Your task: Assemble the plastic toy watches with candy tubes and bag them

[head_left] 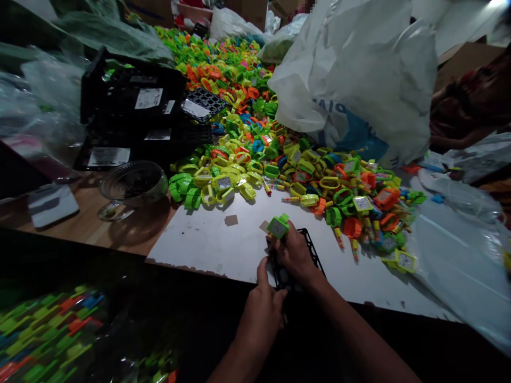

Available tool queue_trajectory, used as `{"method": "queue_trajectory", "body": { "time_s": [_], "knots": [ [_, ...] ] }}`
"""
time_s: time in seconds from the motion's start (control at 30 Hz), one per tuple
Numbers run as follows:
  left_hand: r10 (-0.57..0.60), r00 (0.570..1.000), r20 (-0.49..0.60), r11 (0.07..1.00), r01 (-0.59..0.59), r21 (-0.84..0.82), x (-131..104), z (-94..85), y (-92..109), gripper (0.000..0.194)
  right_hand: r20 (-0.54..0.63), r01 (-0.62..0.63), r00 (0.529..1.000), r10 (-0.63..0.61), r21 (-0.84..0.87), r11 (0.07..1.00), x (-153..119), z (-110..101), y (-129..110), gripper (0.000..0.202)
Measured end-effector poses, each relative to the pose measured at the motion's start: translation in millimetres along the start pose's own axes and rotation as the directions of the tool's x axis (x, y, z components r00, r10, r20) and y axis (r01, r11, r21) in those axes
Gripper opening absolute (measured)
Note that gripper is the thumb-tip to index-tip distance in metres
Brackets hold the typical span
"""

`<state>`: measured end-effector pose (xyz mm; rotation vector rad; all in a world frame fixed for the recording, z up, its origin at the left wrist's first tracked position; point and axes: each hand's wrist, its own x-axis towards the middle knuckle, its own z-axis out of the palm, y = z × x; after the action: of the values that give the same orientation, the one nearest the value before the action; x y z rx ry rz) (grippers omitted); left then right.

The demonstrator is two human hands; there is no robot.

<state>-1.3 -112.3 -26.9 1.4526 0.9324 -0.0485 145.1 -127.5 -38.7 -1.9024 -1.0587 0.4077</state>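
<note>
My right hand [294, 254] has its fingers closed on a bright green toy watch [278, 226] with a pale square face, held just above the table edge. Under that hand lies a black lattice tray [313, 250], partly over the front edge of the white board [199, 239]. My left hand [263, 308] grips the near left side of the tray, thumb pointing up along it. Beyond the hands spreads a big heap of green, yellow, orange and blue toy watches [239, 175]. A small grey card piece [231, 220] lies on the board.
Black trays with white labels [136, 106] are stacked at the left, behind a glass bowl [133, 183]. A large white plastic bag [355, 69] stands on the heap. Clear plastic [459, 239] covers the right side. Another person's arm [459, 139] shows at far right.
</note>
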Motion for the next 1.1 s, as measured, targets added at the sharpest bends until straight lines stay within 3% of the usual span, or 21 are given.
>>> {"method": "queue_trajectory", "body": {
  "time_s": [0.23, 0.33, 0.4, 0.43, 0.5, 0.57, 0.63, 0.73, 0.83, 0.87, 0.93, 1.0, 1.1],
  "knots": [
    [-0.013, 1.000, 0.016, 0.999, 0.014, -0.034, -3, 1.2, 4, 0.073, 0.103, 0.003, 0.995, -0.005, 0.020, 1.000, 5, -7, -2, 0.010],
    [-0.004, 1.000, -0.004, 0.981, 0.004, 0.195, -6, -11.6, 8, 0.068, 0.083, -0.012, 0.996, 0.009, 0.035, 0.999, 6, -6, 0, 0.011],
    [0.115, 0.989, -0.097, 0.910, -0.065, 0.411, -1, -26.5, 14, 0.049, 0.095, -0.048, 0.995, 0.039, 0.090, 0.995, 7, -4, 1, 0.011],
    [0.216, 0.965, -0.147, 0.866, -0.120, 0.485, 5, -34.2, 18, 0.043, 0.102, -0.060, 0.994, 0.049, 0.115, 0.992, 7, -4, 2, 0.011],
    [0.436, 0.876, -0.207, 0.802, -0.274, 0.531, 25, -46.8, 26, 0.040, 0.100, -0.049, 0.994, 0.036, 0.139, 0.989, 8, -5, 2, 0.010],
    [0.580, 0.797, -0.168, 0.745, -0.435, 0.505, 50, -52.5, 34, 0.040, 0.090, 0.003, 0.996, -0.015, 0.127, 0.992, 8, -10, 3, 0.010],
    [0.640, 0.762, -0.094, 0.698, -0.525, 0.487, 73, -51.6, 38, 0.033, 0.140, 0.040, 0.988, -0.061, 0.146, 0.988, 8, -19, 5, 0.015],
    [0.658, 0.752, -0.036, 0.644, -0.537, 0.545, 90, -44.5, 36, 0.021, 0.207, 0.040, 0.975, -0.075, 0.168, 0.985, 17, -38, 12, 0.024],
    [0.684, 0.727, -0.060, 0.607, -0.522, 0.600, 89, -38.2, 31, 0.016, -0.015, 0.068, 0.997, -0.072, -0.171, 0.983, 44, -53, 23, 0.027],
    [0.691, 0.719, -0.077, 0.604, -0.515, 0.608, 87, -37.0, 30, 0.016, -0.082, 0.049, 0.993, -0.081, -0.334, 0.941, 56, -55, 26, 0.028],
    [0.695, 0.712, -0.098, 0.606, -0.507, 0.612, 84, -35.7, 30, 0.022, -0.101, -0.002, 0.992, -0.070, -0.585, 0.811, 76, -55, 31, 0.026],
    [0.691, 0.718, -0.081, 0.605, -0.513, 0.610, 82, -35.4, 32, 0.029, -0.053, 0.006, 0.997, -0.059, -0.689, 0.725, 85, -52, 32, 0.023],
    [0.678, 0.734, -0.043, 0.594, -0.512, 0.620, 82, -34.1, 35, 0.024, -0.102, 0.113, 0.971, -0.218, -0.606, 0.787, 68, -51, 29, 0.020]
  ]
}}
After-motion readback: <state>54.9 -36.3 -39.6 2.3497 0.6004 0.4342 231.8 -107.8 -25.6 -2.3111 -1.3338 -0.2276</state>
